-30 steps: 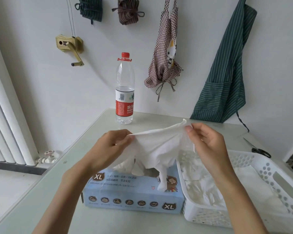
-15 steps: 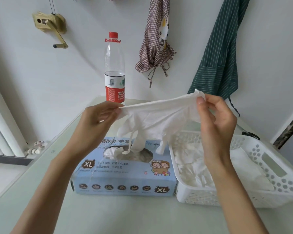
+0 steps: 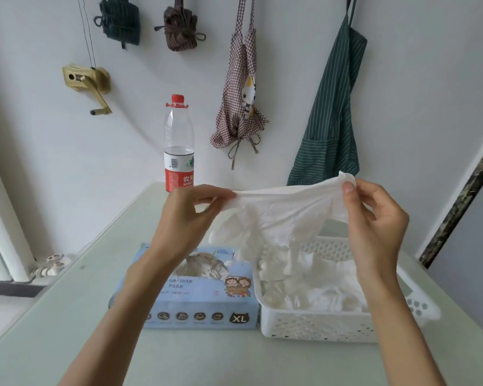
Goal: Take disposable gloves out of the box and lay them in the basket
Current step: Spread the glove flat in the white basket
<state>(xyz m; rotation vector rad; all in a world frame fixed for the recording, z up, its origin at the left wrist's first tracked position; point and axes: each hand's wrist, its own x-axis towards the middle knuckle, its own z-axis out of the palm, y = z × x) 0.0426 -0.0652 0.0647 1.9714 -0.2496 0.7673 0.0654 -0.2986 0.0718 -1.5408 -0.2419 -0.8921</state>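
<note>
Both forearms bare, rising from 6 o'clock and angling inward toward the centre. Left hand (image 3: 184,218) raised, palm turned away, thumb and forefinger closed in a pinch pointing toward 3 o'clock, remaining fingers loosely curled beneath. Right hand (image 3: 374,218) lifted slightly higher, thumb up, thumb tip pressed against the forefinger in a pinch toward 10 o'clock, other fingers bent behind. Hands held well apart, level with each other, wrists nearly straight.

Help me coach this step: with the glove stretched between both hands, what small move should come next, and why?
Probably lower it into the basket. Left hand and right hand pinch the glove by its cuff, its fingers already dangling over the gloves lying there.
</note>
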